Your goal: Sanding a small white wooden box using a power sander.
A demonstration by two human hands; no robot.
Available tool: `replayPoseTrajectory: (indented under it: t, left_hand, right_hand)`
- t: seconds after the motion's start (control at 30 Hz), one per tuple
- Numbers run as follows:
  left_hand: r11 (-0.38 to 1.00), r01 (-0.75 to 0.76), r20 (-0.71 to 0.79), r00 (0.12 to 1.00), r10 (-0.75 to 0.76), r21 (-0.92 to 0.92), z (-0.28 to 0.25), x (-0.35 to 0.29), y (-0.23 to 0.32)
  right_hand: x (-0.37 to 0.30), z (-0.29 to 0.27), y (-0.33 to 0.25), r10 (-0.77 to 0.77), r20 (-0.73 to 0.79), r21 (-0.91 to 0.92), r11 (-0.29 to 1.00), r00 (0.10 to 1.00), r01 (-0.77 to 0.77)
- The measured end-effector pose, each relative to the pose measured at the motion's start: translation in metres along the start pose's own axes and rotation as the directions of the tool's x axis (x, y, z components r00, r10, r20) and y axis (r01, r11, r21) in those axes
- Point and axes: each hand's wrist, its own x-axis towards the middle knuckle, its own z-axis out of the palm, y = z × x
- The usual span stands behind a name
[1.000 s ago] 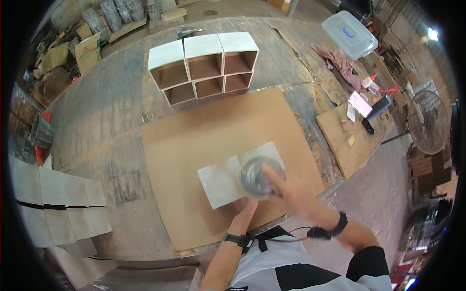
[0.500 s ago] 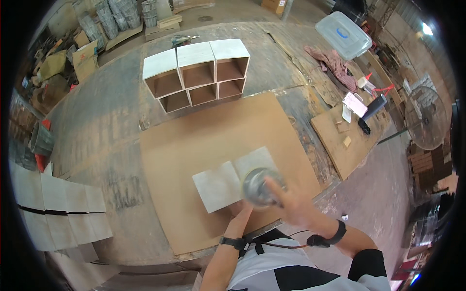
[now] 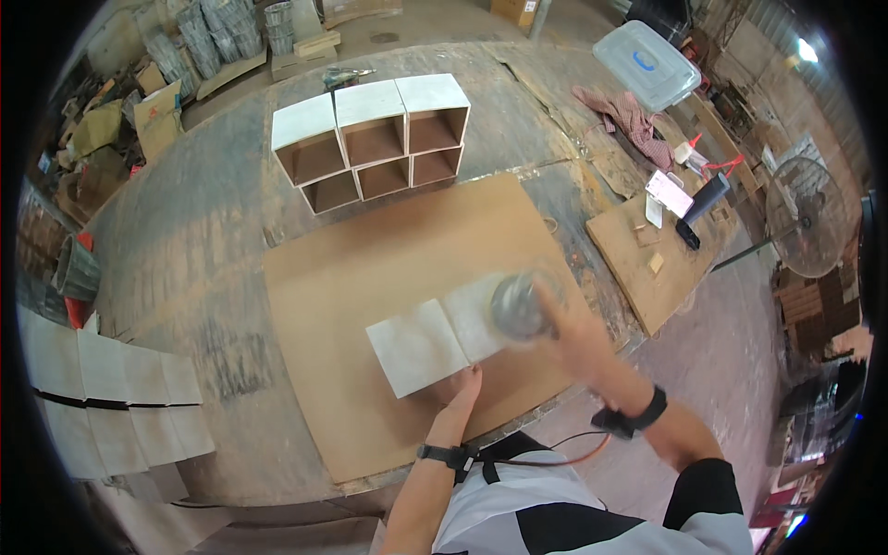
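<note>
Two white box-shaped blocks lie side by side on the brown board in front of me. My left hand (image 3: pixel 460 384) grips the near side of the left white box (image 3: pixel 418 347); its fingers are partly hidden under the edge. My right hand (image 3: pixel 566 328) is closed over a round grey power sander (image 3: pixel 521 305), blurred by motion. The sander rests over the right part of the second white box (image 3: pixel 472 314) and hides some of its top. Both wrists wear black straps.
The brown board (image 3: pixel 370 254) lies on a worn table. Beyond it stand stacked white open-fronted boxes (image 3: pixel 375 139), with a tool behind them. More white boxes (image 3: pixel 120 370) are at the left. A small wooden board (image 3: pixel 629 268) with a phone, a lidded clear bin (image 3: pixel 647 65) and a fan (image 3: pixel 805 217) are at right.
My right hand has moved the sander to the right and slightly away from me across the second white box. My left hand stays by the near side of the left box.
</note>
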Motion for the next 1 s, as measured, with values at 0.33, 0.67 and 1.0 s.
replayPoseTrajectory:
  t: [0.33, 0.67, 1.0]
  left_hand:
    - [0.999, 0.042, 0.084, 0.996, -0.042, -0.001, 0.002, 0.001, 0.008]
    - [0.993, 0.113, 0.051, 0.992, -0.115, 0.045, -0.019, -0.005, 0.018]
    - [0.982, -0.186, -0.224, 0.958, 0.178, -0.017, -0.009, -0.001, 0.005]
  right_hand:
    - [0.032, -0.043, 0.058, 0.343, -0.125, -0.186, 0.913, 0.931, -0.362]
    - [-0.037, -0.044, 0.061, 0.293, -0.234, 0.433, 0.885, 0.927, -0.171]
    - [-0.099, -0.005, 0.128, 0.515, 0.065, 0.99, -0.143, 0.855, 0.011]
